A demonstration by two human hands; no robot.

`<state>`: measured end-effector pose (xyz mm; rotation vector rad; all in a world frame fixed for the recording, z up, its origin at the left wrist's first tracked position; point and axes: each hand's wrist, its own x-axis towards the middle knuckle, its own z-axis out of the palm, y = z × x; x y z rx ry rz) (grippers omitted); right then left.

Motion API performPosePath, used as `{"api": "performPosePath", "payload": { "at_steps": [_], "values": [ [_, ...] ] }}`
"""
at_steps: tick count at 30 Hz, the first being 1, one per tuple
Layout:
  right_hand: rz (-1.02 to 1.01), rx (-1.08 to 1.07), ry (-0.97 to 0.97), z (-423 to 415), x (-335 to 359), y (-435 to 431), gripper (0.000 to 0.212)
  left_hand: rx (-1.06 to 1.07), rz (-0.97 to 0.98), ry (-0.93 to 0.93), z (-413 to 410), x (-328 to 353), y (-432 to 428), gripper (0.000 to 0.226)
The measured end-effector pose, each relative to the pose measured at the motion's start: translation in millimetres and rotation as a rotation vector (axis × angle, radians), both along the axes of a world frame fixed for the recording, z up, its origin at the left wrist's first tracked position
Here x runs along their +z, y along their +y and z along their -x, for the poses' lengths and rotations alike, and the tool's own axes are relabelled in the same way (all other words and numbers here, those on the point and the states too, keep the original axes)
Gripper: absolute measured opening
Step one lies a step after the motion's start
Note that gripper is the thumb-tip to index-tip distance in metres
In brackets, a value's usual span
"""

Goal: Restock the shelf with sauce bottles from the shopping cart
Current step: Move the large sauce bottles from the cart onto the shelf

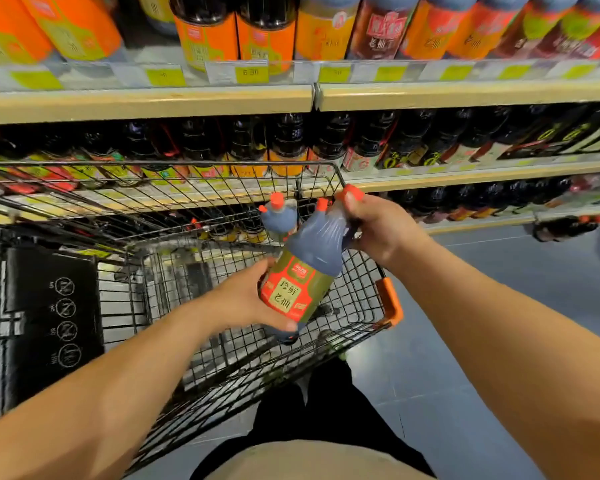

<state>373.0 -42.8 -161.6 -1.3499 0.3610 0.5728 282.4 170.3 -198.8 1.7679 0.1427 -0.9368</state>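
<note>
Your left hand cups the base of the dark sauce bottle with red-and-green label; your right hand grips its neck by the orange cap. The bottle is tilted above the black wire shopping cart; a second bottle apparently stands behind it.

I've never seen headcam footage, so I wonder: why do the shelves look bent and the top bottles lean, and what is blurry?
Head view: the wide-angle lens bows the shelf edge and fans the top-row bottles outward; the sauce bottle at centre is fairly sharp; the price tags and middle-shelf bottles are smeared; light is even, without harsh glare.
</note>
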Motion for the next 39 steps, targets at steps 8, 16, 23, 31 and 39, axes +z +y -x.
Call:
{"api": "performPosePath", "payload": {
  "at_steps": [8, 16, 23, 31, 39],
  "values": [
    [0.145, 0.022, 0.146, 11, 4, -8, 0.061, 0.178, 0.116, 0.083, 2, 5, -17, 0.071],
    [0.131, 0.148, 0.175, 34, -9, 4, 0.060, 0.416, 0.177, 0.016, -16, 3, -48, 0.056],
    [0.076, -0.098, 0.010, 6, -22, -7, 0.072, 0.317, 0.116, -0.121, -40, -4, -69, 0.095],
    [0.237, 0.081, -0.092, -29, -26, -25, 0.074, 0.290, -0.264, -0.002, -78, -44, -39, 0.084],
    [0.244, 0.105, -0.192, -47, -68, -17, 0.073, 0.553, -0.453, -0.051, -120, -134, -40, 0.099]
  ]
}}
